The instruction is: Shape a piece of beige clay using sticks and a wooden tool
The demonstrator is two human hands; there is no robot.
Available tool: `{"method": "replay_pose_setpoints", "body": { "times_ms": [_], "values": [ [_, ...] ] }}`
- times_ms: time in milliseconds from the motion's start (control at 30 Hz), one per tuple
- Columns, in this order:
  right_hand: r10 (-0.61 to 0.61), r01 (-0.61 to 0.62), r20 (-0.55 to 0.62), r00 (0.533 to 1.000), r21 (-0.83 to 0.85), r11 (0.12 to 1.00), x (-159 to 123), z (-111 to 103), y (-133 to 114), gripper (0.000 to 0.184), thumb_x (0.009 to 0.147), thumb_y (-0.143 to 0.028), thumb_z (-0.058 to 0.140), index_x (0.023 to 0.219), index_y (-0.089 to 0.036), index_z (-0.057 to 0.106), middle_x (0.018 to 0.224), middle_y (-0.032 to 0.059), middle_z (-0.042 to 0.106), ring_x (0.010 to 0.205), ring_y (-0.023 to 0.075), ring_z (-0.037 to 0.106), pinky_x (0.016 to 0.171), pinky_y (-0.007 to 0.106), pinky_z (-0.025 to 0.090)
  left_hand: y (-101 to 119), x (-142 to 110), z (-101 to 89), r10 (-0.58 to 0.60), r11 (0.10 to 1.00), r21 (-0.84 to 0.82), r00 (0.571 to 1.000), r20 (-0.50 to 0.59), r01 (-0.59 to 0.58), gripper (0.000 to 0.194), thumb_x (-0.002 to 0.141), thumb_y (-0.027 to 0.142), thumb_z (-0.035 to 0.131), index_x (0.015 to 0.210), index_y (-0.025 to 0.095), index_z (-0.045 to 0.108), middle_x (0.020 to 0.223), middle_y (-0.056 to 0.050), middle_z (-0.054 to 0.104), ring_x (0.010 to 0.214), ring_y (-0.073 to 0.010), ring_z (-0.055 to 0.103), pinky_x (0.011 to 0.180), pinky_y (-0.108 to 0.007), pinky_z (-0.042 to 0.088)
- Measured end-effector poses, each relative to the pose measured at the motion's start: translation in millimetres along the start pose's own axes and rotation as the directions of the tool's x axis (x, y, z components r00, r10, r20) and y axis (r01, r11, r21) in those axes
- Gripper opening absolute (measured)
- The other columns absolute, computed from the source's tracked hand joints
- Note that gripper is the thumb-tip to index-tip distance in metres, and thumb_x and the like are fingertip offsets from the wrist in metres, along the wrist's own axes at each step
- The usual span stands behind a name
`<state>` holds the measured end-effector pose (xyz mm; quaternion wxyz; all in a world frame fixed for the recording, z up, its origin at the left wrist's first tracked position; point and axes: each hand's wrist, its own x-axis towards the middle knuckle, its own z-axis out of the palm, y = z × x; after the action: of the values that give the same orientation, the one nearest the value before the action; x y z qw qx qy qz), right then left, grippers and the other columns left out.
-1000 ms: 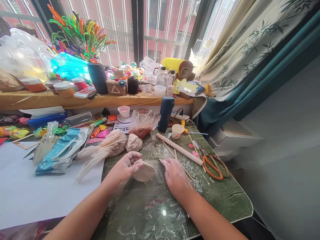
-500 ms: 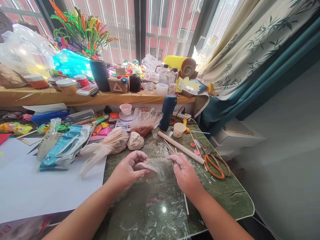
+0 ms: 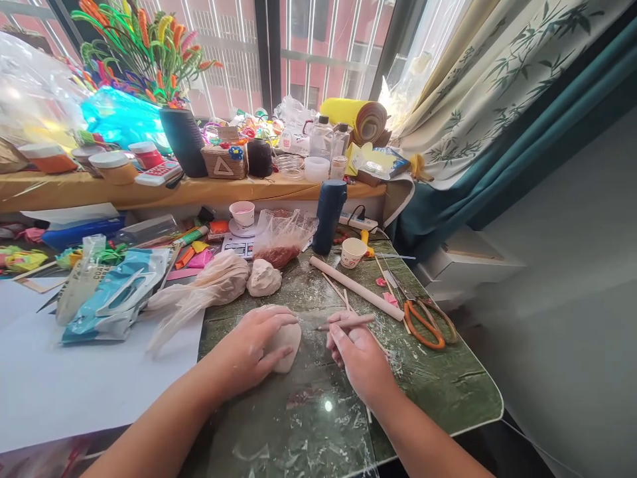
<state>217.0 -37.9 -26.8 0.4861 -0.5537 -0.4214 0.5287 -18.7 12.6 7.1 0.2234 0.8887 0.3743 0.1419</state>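
A flat, pale piece of clay [image 3: 287,348] lies on the clear sheet [image 3: 269,425] over the dark green table. My left hand [image 3: 256,342] holds it there, fingers across its top and thumb along its near side. To the right, my right hand [image 3: 357,352] grips a slim, pen-like clay tool [image 3: 354,321], its thin tip pointing left towards the clay but apart from it. A rough lump of clay [image 3: 264,278] sits just beyond my left hand. Past my right hand rests a pale rolling pin [image 3: 355,289], with thin sticks [image 3: 334,289] beside it.
Orange-handled scissors [image 3: 425,324] lie near the right table edge. A paper cup [image 3: 353,253], a dark blue bottle [image 3: 329,217] and a bag of reddish-brown material [image 3: 281,245] stand behind. At left are white paper [image 3: 114,385] and a blue-white packet [image 3: 119,295]. The crowded windowsill [image 3: 219,192] runs along the back.
The clay piece, held up on edge before, now lies flat under my left hand. My right hand has turned the tool so that it lies nearly level. The view has shifted slightly.
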Motion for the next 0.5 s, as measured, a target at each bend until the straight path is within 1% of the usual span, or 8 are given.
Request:
{"method": "replay_pose_setpoints", "body": {
  "times_ms": [33,100,167,233,333,433,500],
  "values": [
    [-0.032,0.032,0.008,0.999,-0.065,0.997,0.2,1.2,-0.1,0.026,0.096,-0.048,0.056,0.100,-0.023,0.057,0.070,-0.0039,0.056,0.061,0.0156,0.052,0.057,0.028,0.043,-5.1,1.8,4.7,0.006,0.999,0.049,1.000,0.001,-0.006,0.045,0.098,0.024,0.056,0.143,0.028,0.054,0.152,-0.007,0.054,0.142,-0.0290,0.046,0.119,-0.049,0.037],
    [-0.106,0.107,0.017,0.994,-0.200,0.974,0.4,3.8,-2.1,0.024,0.098,-0.045,0.053,0.094,-0.022,0.057,0.071,-0.0030,0.056,0.064,0.0170,0.053,0.064,0.030,0.045,-13.7,5.3,14.9,0.032,0.992,0.117,0.996,0.086,-0.042,0.053,0.101,0.024,0.051,0.153,0.027,0.043,0.162,-0.006,0.042,0.150,-0.0292,0.037,0.123,-0.052,0.029],
    [-0.166,0.174,0.052,0.985,-0.321,0.931,0.2,6.0,-5.3,0.021,0.099,-0.041,0.052,0.093,-0.022,0.058,0.078,-0.0004,0.060,0.072,0.0187,0.058,0.071,0.033,0.048,-18.8,7.3,23.3,0.043,0.985,0.161,0.987,0.155,-0.068,0.056,0.105,0.030,0.045,0.159,0.028,0.034,0.166,-0.005,0.034,0.153,-0.0283,0.031,0.125,-0.052,0.023],
    [-0.216,0.242,0.109,0.970,-0.395,0.886,0.5,7.6,-8.4,0.017,0.098,-0.036,0.051,0.093,-0.022,0.059,0.088,0.0018,0.063,0.082,0.0202,0.061,0.079,0.034,0.049,-21.2,7.7,28.3,0.046,0.978,0.194,0.983,0.180,-0.081,0.056,0.107,0.033,0.041,0.161,0.029,0.029,0.168,-0.004,0.030,0.154,-0.0276,0.028,0.126,-0.051,0.020],
    [-0.260,0.319,0.190,0.947,-0.436,0.842,3.9,8.9,-10.3,0.012,0.097,-0.030,0.051,0.092,-0.023,0.059,0.092,0.0022,0.064,0.087,0.0203,0.063,0.083,0.034,0.050,-22.0,6.9,31.0,0.040,0.971,0.226,0.982,0.185,-0.082,0.056,0.107,0.033,0.039,0.162,0.030,0.026,0.169,-0.003,0.025,0.155,-0.0279,0.026,0.126,-0.050,0.019],
    [-0.268,0.340,0.218,0.938,-0.440,0.831,9.9,8.9,-8.1,0.008,0.094,-0.026,0.053,0.093,-0.023,0.060,0.094,0.0024,0.066,0.088,0.0202,0.065,0.084,0.034,0.051,-21.6,6.6,31.3,0.027,0.971,0.228,0.982,0.186,-0.070,0.057,0.107,0.034,0.040,0.162,0.031,0.026,0.169,-0.003,0.026,0.154,-0.0287,0.027,0.125,-0.051,0.020],
    [-0.298,0.366,0.219,0.929,-0.426,0.827,12.5,8.6,-5.5,0.005,0.093,-0.024,0.055,0.092,-0.023,0.060,0.098,0.0035,0.068,0.094,0.0208,0.066,0.088,0.035,0.052,-20.4,6.3,30.9,0.024,0.974,0.217,0.983,0.182,-0.064,0.056,0.107,0.034,0.041,0.162,0.031,0.027,0.168,-0.003,0.027,0.154,-0.0288,0.027,0.125,-0.051,0.021]
  ]
}}
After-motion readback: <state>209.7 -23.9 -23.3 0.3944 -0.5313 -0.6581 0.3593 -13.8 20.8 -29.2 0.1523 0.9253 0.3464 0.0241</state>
